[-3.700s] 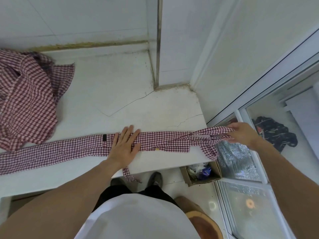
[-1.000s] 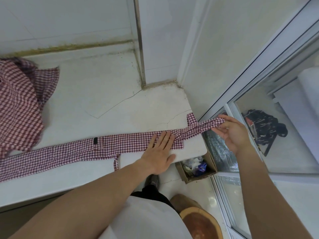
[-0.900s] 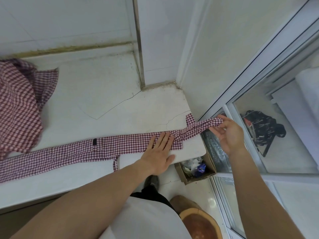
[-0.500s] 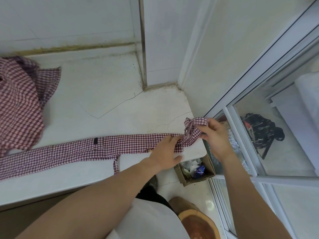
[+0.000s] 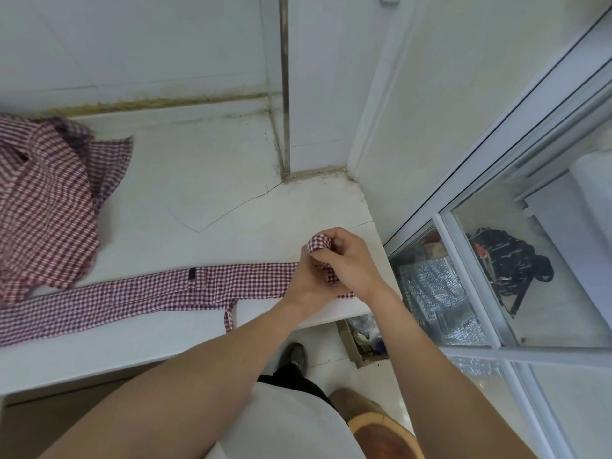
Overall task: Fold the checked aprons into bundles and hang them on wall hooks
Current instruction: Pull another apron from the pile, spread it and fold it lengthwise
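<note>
At the counter's [image 5: 205, 180] right front corner, the right hand [image 5: 351, 260] curls its fingers around the rolled end of a folded checked apron [image 5: 165, 293], the left hand [image 5: 306, 281] gripping it just beside. The strip runs left along the front edge; another crumpled apron [image 5: 43, 207] lies at the left.

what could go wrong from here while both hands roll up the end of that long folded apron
1. The right hand and left hand work at the counter's corner; a slipped roll could drop toward the cardboard box of scraps below.
2. A loose tie hangs over the front edge and may snag or end up outside the bundle.
3. The long folded apron lies unpinned, so pulling could skew its folds or drag it against the apron pile.
</note>
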Tool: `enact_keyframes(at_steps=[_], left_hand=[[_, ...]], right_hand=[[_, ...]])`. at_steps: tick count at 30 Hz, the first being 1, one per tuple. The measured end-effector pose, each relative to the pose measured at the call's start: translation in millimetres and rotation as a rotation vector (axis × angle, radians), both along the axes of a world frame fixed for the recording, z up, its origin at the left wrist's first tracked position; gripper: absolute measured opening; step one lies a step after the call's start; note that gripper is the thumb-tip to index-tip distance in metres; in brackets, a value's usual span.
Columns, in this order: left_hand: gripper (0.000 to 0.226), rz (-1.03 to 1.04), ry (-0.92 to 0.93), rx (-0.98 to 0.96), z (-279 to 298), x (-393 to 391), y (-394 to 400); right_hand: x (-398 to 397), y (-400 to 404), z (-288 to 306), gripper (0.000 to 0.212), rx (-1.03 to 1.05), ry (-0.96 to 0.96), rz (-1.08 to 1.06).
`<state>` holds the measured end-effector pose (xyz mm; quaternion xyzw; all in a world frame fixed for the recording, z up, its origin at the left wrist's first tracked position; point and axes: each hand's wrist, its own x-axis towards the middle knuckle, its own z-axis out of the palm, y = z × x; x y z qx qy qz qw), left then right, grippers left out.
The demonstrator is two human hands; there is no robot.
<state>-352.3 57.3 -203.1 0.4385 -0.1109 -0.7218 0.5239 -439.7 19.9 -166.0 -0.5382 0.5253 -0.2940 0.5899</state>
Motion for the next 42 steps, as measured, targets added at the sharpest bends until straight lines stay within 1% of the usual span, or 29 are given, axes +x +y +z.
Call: enact_keyframes(at_steps=[1, 3, 4, 5, 6, 7, 8, 10, 12, 13, 15, 16, 18, 19, 20, 23, 25, 27, 29, 31, 32, 34, 35, 37, 38, 39, 40, 42], left_hand=[[0.047, 0.043, -0.003, 0.001, 0, 2, 4], [0.058, 0.054, -0.275, -0.024, -4, 8, 10], [0.062, 0.024, -0.464, -0.040, -6, 11, 12], [0.061, 0.013, -0.610, -0.037, -8, 12, 13], [0.056, 0.025, -0.703, -0.023, -10, 15, 13], [0.049, 0.032, -0.730, -0.001, -10, 18, 12], [0.042, 0.025, -0.721, 0.013, -9, 20, 11], [0.028, -0.009, -0.719, 0.047, -13, 27, 9], [0.019, -0.050, -0.766, 0.094, -16, 33, 7], [0.019, -0.069, -0.790, 0.120, -18, 37, 7], [0.021, -0.121, -0.872, 0.119, -20, 45, 5], [0.022, -0.172, -0.972, 0.089, -20, 48, 5], [0.027, -0.330, -1.217, 0.039, -18, 53, 4], [0.032, -0.397, -1.299, 0.028, -18, 55, 4], [0.035, -0.444, -1.331, 0.023, -18, 56, 4], [0.034, -0.523, -1.342, 0.002, -20, 57, 6], [0.032, -0.558, -1.340, -0.024, -23, 56, 7], [0.032, -0.575, -1.342, -0.032, -22, 56, 7], [0.032, -0.596, -1.330, -0.024, -22, 56, 4], [0.031, -0.611, -1.308, -0.007, -21, 58, 0], [0.030, -0.617, -1.297, -0.003, -20, 59, -1], [0.029, -0.618, -1.282, 0.000, -20, 62, -3], [0.028, -0.615, -1.268, 0.002, -20, 63, -3], [0.027, -0.624, -1.241, -0.002, -22, 64, -2], [0.025, -0.636, -1.232, -0.009, -22, 65, -2], [0.022, -0.648, -1.220, -0.020, -23, 66, -1], [0.018, -0.655, -1.200, -0.030, -23, 67, 0], [0.011, -0.638, -1.146, -0.059, -22, 70, 0]], right_hand=[[-2, 0, 0, 0.026, 0.002, -0.012, 0.031], [-7, -1, 1, 0.038, 0.012, -0.060, 0.113], [-13, -2, 1, 0.041, 0.023, -0.102, 0.136], [-18, -3, -1, 0.039, 0.029, -0.146, 0.135], [-23, -3, -4, 0.034, 0.023, -0.174, 0.100], [-26, -1, -8, 0.028, -0.001, -0.171, 0.025], [-29, 2, -13, 0.023, -0.046, -0.115, -0.079], [-34, 10, -25, 0.018, -0.167, 0.102, -0.278], [-39, 17, -35, 0.015, -0.227, 0.276, -0.366], [-41, 18, -40, 0.016, -0.198, 0.315, -0.372], [-43, 18, -45, 0.030, -0.064, 0.323, -0.318], [-44, 17, -48, 0.038, -0.019, 0.327, -0.272], [-44, 16, -51, 0.046, -0.001, 0.381, -0.167], [-44, 13, -51, 0.049, 0.017, 0.394, -0.128], [-43, 10, -49, 0.052, 0.051, 0.400, -0.092], [-41, -6, -42, 0.059, 0.131, 0.433, 0.032], [-38, -16, -40, 0.053, 0.137, 0.458, 0.123], [-36, -23, -38, 0.044, 0.118, 0.421, 0.135], [-33, -25, -38, 0.033, 0.049, 0.352, 0.092], [-30, -20, -38, 0.022, -0.093, 0.351, 0.092], [-30, -17, -40, 0.020, -0.155, 0.358, 0.110], [-33, -11, -46, 0.021, -0.189, 0.329, 0.140], [-35, -11, -48, 0.026, -0.163, 0.293, 0.148], [-37, -13, -46, 0.044, -0.075, 0.254, 0.148], [-37, -15, -45, 0.050, -0.041, 0.272, 0.154], [-37, -17, -45, 0.052, -0.034, 0.299, 0.162], [-35, -19, -45, 0.049, -0.058, 0.336, 0.176], [-31, -21, -45, 0.033, -0.143, 0.388, 0.232]])
